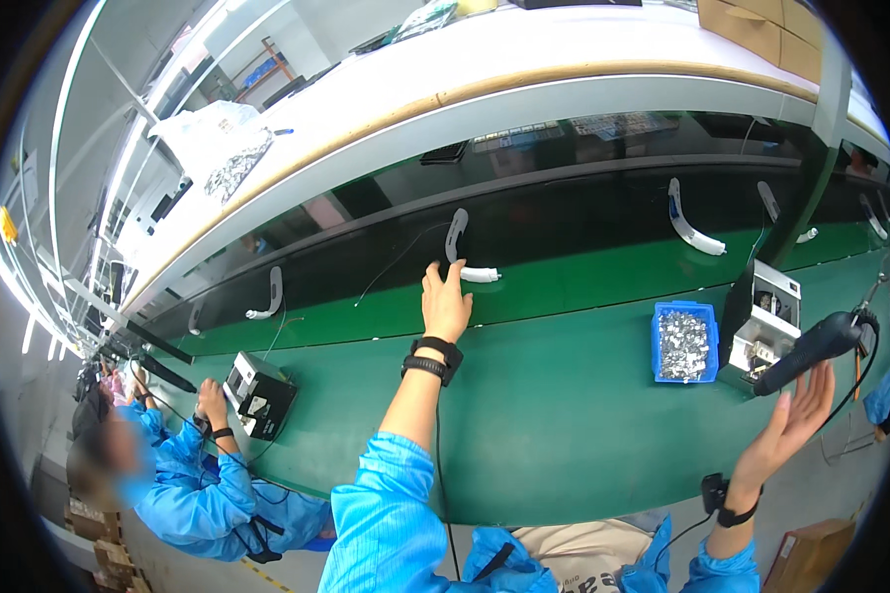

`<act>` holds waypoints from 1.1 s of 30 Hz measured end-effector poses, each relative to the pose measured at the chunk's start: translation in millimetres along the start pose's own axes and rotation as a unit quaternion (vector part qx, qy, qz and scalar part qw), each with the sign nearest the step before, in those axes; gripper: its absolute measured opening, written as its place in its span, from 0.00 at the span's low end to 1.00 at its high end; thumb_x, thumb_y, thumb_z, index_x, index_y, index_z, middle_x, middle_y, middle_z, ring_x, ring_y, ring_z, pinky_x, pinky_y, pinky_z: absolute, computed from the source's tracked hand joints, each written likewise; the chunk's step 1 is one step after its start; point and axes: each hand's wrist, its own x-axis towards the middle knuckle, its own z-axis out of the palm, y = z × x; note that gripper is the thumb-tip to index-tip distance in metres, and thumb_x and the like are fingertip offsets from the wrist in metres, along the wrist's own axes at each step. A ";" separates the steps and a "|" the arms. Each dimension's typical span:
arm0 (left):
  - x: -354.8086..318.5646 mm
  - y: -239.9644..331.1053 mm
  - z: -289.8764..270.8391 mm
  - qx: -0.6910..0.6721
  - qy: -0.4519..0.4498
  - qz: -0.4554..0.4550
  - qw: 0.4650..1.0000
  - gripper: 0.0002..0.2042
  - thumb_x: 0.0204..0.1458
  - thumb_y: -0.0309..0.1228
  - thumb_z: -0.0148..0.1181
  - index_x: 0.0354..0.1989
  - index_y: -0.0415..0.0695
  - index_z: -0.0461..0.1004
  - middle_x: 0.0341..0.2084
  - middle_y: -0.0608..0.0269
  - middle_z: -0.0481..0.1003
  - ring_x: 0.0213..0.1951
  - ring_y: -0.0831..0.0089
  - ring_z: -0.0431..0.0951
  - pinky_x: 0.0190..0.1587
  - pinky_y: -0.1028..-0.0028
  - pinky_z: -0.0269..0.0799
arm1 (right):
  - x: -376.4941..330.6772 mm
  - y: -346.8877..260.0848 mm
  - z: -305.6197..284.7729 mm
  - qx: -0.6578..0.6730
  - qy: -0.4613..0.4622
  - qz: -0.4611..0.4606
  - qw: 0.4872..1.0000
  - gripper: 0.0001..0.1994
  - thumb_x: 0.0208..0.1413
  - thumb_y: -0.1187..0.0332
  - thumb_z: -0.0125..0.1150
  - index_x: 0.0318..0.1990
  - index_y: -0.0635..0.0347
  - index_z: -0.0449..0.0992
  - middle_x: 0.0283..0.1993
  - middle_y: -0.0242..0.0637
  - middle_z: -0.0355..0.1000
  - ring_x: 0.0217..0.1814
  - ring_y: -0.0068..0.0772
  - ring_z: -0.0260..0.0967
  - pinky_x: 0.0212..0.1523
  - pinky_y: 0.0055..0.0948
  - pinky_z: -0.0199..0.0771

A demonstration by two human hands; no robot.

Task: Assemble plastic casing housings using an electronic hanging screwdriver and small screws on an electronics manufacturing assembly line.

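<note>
Smooth and white here on the curved piece [480, 275], looking like plastic with a light gloss. Down now to the workbench [554, 415], green, even and mostly matt. Across to the bin [655, 346], in smooth blue plastic, and straight into glitter: small parts [684, 346] in bright, metallic-looking silver, jagged in the heap. Matt black, likely plastic, on the tool [811, 351]; pale metal-looking faces on the boxy fixture [776, 295] beside. Creased, thin blue cloth in the sleeve [386, 494]. And up top, light wood along the shelf edge [435, 102], crinkled, shiny plastic film in the bag [203, 124], plain matt cardboard for the carton [761, 35].
</note>
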 end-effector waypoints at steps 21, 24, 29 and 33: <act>-57.2 121.2 -105.8 -0.552 -0.125 -0.008 0.825 0.07 0.71 0.30 0.52 0.45 0.38 0.73 0.32 0.62 0.80 0.35 0.76 0.79 0.43 0.73 0.74 | -28.3 63.9 65.5 -0.271 -0.342 -0.071 0.897 0.08 0.55 0.79 0.63 0.42 0.66 0.77 0.42 0.47 0.73 0.46 0.54 0.74 0.47 0.48 0.77; -103.7 148.5 -117.2 -0.624 -0.114 -0.051 0.771 0.12 0.72 0.37 0.50 0.44 0.40 0.72 0.30 0.61 0.78 0.32 0.75 0.76 0.39 0.73 0.71 | -33.6 79.3 74.3 -0.307 -0.386 -0.062 0.868 0.05 0.55 0.78 0.64 0.39 0.64 0.76 0.41 0.46 0.73 0.46 0.53 0.74 0.46 0.47 0.77; -165.9 192.9 -108.6 -0.722 -0.122 -0.151 0.665 0.18 0.72 0.38 0.49 0.64 0.42 0.61 0.28 0.56 0.76 0.30 0.72 0.76 0.34 0.74 0.71 | -47.3 75.5 76.8 -0.267 -0.349 -0.039 0.897 0.04 0.57 0.76 0.64 0.37 0.63 0.75 0.38 0.45 0.73 0.40 0.54 0.75 0.42 0.48 0.77; -180.8 213.9 -104.1 -0.737 -0.081 -0.115 0.661 0.26 0.72 0.38 0.47 0.75 0.51 0.48 0.32 0.53 0.75 0.33 0.69 0.76 0.37 0.69 0.73 | -47.0 67.4 73.1 -0.215 -0.322 -0.009 0.922 0.02 0.60 0.77 0.63 0.39 0.64 0.76 0.36 0.46 0.74 0.37 0.55 0.76 0.39 0.47 0.76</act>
